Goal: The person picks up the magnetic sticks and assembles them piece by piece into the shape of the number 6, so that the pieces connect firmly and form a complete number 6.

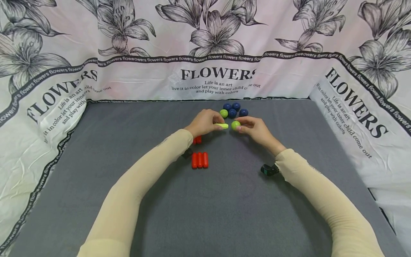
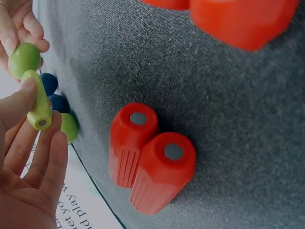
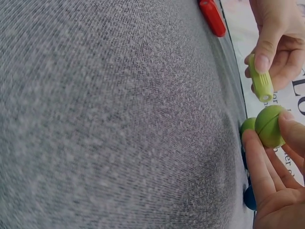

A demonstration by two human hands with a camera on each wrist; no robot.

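My left hand (image 1: 205,122) pinches a yellow-green magnetic rod (image 2: 40,102) between thumb and fingers; a small grey disc shows in its end. Facing it, my right hand (image 1: 254,131) holds a green ball (image 1: 236,125) between thumb and fingertips. In the right wrist view, a small gap separates the rod's tip (image 3: 265,97) from the ball. Both are held above the grey table. Just behind the hands lie another green ball (image 1: 223,113) and several dark blue balls (image 1: 232,113).
Three red rods (image 1: 200,160) lie side by side on the grey table (image 1: 231,200). Two more red rods (image 2: 159,164) lie beyond them, partly behind my left wrist in the head view. A flower-printed cloth (image 1: 128,82) hangs around the table's back and sides.
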